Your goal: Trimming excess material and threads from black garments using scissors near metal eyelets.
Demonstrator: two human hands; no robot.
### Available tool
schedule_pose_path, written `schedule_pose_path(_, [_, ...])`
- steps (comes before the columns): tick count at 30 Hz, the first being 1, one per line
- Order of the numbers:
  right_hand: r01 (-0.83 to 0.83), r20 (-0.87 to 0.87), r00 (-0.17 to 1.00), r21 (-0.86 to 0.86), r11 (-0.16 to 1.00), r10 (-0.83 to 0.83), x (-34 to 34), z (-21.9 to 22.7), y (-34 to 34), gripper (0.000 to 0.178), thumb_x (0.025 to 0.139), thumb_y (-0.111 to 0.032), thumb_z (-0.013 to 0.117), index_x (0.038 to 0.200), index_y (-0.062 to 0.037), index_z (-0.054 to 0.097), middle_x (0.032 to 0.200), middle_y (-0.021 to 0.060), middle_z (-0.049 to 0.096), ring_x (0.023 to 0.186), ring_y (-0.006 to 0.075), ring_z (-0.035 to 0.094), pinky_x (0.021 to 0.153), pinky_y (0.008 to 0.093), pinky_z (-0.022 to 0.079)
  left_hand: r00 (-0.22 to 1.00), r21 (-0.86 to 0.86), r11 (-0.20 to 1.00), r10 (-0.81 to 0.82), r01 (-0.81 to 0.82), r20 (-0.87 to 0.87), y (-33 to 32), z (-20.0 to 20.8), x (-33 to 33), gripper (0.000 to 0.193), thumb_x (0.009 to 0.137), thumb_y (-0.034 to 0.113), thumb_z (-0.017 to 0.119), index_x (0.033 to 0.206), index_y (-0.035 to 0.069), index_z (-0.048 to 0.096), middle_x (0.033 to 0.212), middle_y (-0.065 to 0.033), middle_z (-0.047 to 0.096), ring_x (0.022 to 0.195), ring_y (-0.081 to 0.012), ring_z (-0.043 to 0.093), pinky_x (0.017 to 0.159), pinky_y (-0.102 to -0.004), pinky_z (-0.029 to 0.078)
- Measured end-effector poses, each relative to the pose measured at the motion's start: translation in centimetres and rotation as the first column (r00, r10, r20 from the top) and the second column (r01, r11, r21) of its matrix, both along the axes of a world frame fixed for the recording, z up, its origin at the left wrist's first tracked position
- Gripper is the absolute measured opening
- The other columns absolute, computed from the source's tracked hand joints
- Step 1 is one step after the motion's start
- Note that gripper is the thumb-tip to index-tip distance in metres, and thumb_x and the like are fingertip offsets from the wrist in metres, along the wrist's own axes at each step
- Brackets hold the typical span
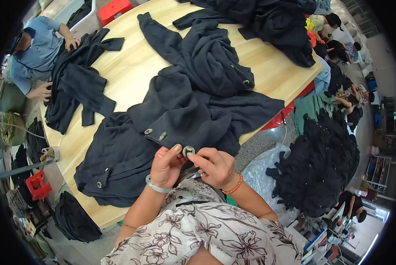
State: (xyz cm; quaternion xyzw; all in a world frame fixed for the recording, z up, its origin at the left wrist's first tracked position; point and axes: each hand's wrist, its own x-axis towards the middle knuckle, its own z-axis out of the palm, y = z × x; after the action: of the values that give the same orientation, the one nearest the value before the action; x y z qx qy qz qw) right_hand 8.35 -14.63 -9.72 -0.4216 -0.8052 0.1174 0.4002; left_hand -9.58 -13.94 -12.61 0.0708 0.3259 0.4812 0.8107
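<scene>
Both my hands meet over the near edge of a dark knitted cardigan (176, 110) spread on the table. A pale greenish-grey button (188, 151) on the cardigan's edge stands between them. My left hand (166, 168), with a pale bangle at the wrist, is closed, its thumb and fingertips pinching the fabric edge beside the button. My right hand (215, 165), with a ring and an orange bead bracelet, pinches the button at its right side. Two more buttons (162, 135) show on the knit just above my left hand. Fabric under my palms is hidden.
Other dark cardigans lie across the wooden table (122, 75). At the left, a co-worker (36, 57) in blue handles another dark garment (74, 79). Right of the table, a heap of dark garments (317, 163) sits beside clear plastic sheeting (262, 172). A red stool (38, 185) stands lower left.
</scene>
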Motion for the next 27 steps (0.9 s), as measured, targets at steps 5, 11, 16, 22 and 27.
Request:
schedule_pose_path(5, [0.023, -0.344, 0.931, -0.282, 0.959, -0.124, 0.3, -0.4, -0.4, 0.039, 0.076, -0.003, 0.077, 0.114, -0.0037, 0.066, 0.093, 0.0092, 0.062, 0.068, 0.0152, 0.060, 0.057, 0.0248, 0.048, 0.999, -0.017, 0.999, 0.028, -0.027, 0.020, 0.3, 1.3, 0.3, 0.014, 0.094, 0.014, 0.060, 0.093, 0.004, 0.068, 0.094, -0.0087, 0.071, 0.087, -0.0187, 0.068, 0.084, -0.0368, 0.054])
schedule_pose_path(11, [-0.102, -0.442, 0.884, -0.497, 0.862, -0.151, 0.4, 0.5, -0.3, 0.041, 0.080, -0.002, 0.074, 0.120, -0.0024, 0.065, 0.095, 0.0059, 0.059, 0.077, 0.0106, 0.056, 0.063, 0.0205, 0.044, 0.998, -0.011, 1.000, 0.015, -0.015, 0.056, -0.1, 1.7, 0.3, 0.017, 0.095, 0.016, 0.059, 0.099, 0.003, 0.068, 0.100, -0.0097, 0.071, 0.094, -0.0199, 0.068, 0.089, -0.0383, 0.054])
schedule_pose_path(16, [-0.111, -0.433, 0.892, -0.487, 0.866, -0.129, 0.5, 0.5, -0.1, 0.040, 0.081, 0.008, 0.066, 0.119, -0.0030, 0.066, 0.092, 0.0056, 0.058, 0.072, 0.0098, 0.053, 0.062, 0.0210, 0.043, 0.998, -0.019, 1.000, 0.021, -0.020, 0.057, -0.5, 0.9, 0.8, 0.020, 0.095, 0.019, 0.060, 0.099, 0.003, 0.070, 0.100, -0.0074, 0.071, 0.094, -0.0176, 0.068, 0.090, -0.0352, 0.053])
schedule_pose_path(22, [-0.043, -0.361, 0.920, -0.485, 0.874, -0.155, 0.7, 1.4, -0.2, 0.036, 0.077, 0.011, 0.069, 0.110, -0.0020, 0.070, 0.087, 0.0054, 0.059, 0.068, 0.0096, 0.051, 0.058, 0.0210, 0.041, 0.997, 0.046, 0.998, 0.044, -0.047, 0.068, -0.8, 1.3, 2.4, 0.021, 0.092, 0.009, 0.063, 0.112, 0.005, 0.060, 0.106, -0.0056, 0.067, 0.097, -0.0157, 0.065, 0.089, -0.0326, 0.051])
schedule_pose_path(27, [0.003, -0.303, 0.937, -0.484, 0.875, -0.171, 0.0, 1.4, 0.3, 0.037, 0.073, 0.010, 0.070, 0.108, -0.0016, 0.069, 0.085, 0.0048, 0.058, 0.068, 0.0110, 0.053, 0.057, 0.0227, 0.042, 0.994, 0.042, 0.998, 0.041, -0.045, 0.102, -0.5, 2.3, 2.1, 0.020, 0.090, 0.007, 0.065, 0.108, 0.000, 0.062, 0.103, -0.0087, 0.069, 0.093, -0.0163, 0.066, 0.087, -0.0311, 0.052])
